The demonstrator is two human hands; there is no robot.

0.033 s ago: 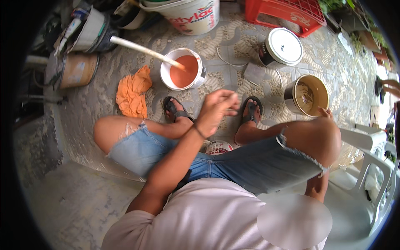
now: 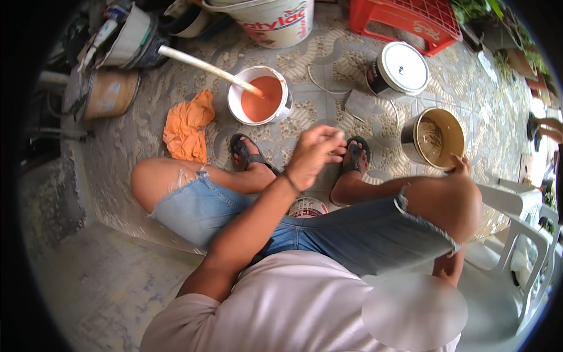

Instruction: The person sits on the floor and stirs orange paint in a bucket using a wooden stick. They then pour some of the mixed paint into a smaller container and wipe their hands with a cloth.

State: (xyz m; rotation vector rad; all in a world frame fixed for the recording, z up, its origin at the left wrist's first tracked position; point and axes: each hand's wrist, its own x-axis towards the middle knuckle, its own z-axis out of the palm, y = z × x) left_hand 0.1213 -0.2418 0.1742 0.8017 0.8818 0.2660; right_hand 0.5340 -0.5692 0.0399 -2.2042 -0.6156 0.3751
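Note:
My left hand (image 2: pixel 319 154) hangs in the air between my feet, over the patterned tile floor. Its fingers are curled with the tips together; blur hides whether they pinch something small. Past my right knee, my right hand (image 2: pixel 461 165) grips the near rim of a metal can (image 2: pixel 413 142), dark outside and tan inside. This can leans a little, and streaky brownish matter shows at its bottom. Most of my right forearm is hidden behind the knee. Ahead stands a white bucket (image 2: pixel 234 104) of orange-red paint, with a pale stick (image 2: pixel 202 67) leaning out of it.
A crumpled orange cloth (image 2: pixel 190 126) lies left of the paint. A lidded black can (image 2: pixel 403 67), a grey block (image 2: pixel 358 105), a large white bucket (image 2: pixel 272 26) and a red crate (image 2: pixel 404 23) stand ahead. White plastic chairs (image 2: pixel 519 202) are at right, pots (image 2: pixel 111 94) at left.
My left hand has shifted slightly right, fingers still curled. More of my right hand shows at the metal can's rim, and the streaks inside that can look different.

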